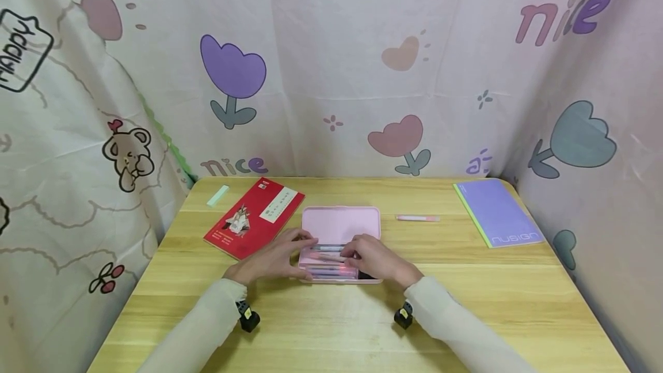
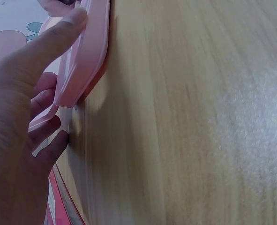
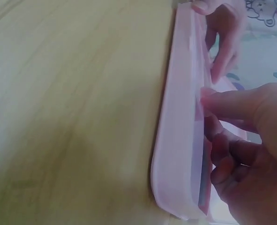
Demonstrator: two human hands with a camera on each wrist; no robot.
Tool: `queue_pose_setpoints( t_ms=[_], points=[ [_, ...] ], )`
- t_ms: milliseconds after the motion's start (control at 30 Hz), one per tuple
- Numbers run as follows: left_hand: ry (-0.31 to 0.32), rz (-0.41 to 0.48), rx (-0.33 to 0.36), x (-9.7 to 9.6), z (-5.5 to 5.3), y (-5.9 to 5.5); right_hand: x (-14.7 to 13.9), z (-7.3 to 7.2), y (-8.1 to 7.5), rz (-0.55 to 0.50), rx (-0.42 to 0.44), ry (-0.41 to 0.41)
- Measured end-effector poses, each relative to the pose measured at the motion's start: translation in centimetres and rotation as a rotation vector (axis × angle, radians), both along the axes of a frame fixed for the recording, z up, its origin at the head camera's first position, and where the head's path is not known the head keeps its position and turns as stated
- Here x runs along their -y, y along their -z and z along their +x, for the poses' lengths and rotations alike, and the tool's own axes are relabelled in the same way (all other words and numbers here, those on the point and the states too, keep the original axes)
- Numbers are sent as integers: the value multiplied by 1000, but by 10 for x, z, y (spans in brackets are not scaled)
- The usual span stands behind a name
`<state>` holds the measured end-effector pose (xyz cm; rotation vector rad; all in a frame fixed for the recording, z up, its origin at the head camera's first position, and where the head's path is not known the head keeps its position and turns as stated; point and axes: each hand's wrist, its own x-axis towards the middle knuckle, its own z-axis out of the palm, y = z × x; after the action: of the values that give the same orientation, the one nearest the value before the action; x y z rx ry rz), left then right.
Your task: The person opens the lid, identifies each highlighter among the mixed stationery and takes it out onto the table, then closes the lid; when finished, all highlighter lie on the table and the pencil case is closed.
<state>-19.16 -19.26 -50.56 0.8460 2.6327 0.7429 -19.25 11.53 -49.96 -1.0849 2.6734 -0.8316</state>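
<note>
An open pink pencil case (image 1: pixel 340 224) lies on the table with its lid tipped back and several pens (image 1: pixel 331 271) inside. My left hand (image 1: pixel 274 255) holds the case's left end, thumb along the front edge and fingers toward the hinge side. In the left wrist view the left thumb (image 2: pixel 58 40) lies against the pink case wall (image 2: pixel 89 51). Over the case's right half, my right hand (image 1: pixel 380 258) has curled fingers and pinches the end of a slanted pen (image 1: pixel 327 257). The right wrist view shows its thumb (image 3: pixel 232 104) inside the rim; the pen's end is hidden there.
A red exercise book (image 1: pixel 254 217) lies left of the case, with a pale green strip (image 1: pixel 218 195) beyond it. To the right are a pink-and-white pen (image 1: pixel 417 218) and a purple notebook (image 1: pixel 497 212). Printed curtains (image 1: pixel 331 73) hang around the wooden table (image 1: pixel 336 332).
</note>
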Motion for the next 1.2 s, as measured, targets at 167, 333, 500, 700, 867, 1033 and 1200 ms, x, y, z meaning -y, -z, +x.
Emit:
queue_pose_setpoints(
  t_ms=[167,333,500,700,867,1033,1200],
  points=[
    [-3,5,0,0,0,2,-1,2,0,-23,4,26],
    [-4,15,5,0,0,3,-13,3,1,-81,-21,84],
    [-1,12,-3,1,-1,4,-35,-1,-4,-142,-13,151],
    [2,10,-11,1,-1,5,-73,-8,-6,-232,-5,243],
    [0,10,1,2,0,4,-111,-13,-7,-255,-39,326],
    [-3,11,11,2,0,2,-149,-17,-4,-216,-90,404],
    [-1,8,9,1,0,1,-179,-18,1,-178,-110,455]
  ],
)
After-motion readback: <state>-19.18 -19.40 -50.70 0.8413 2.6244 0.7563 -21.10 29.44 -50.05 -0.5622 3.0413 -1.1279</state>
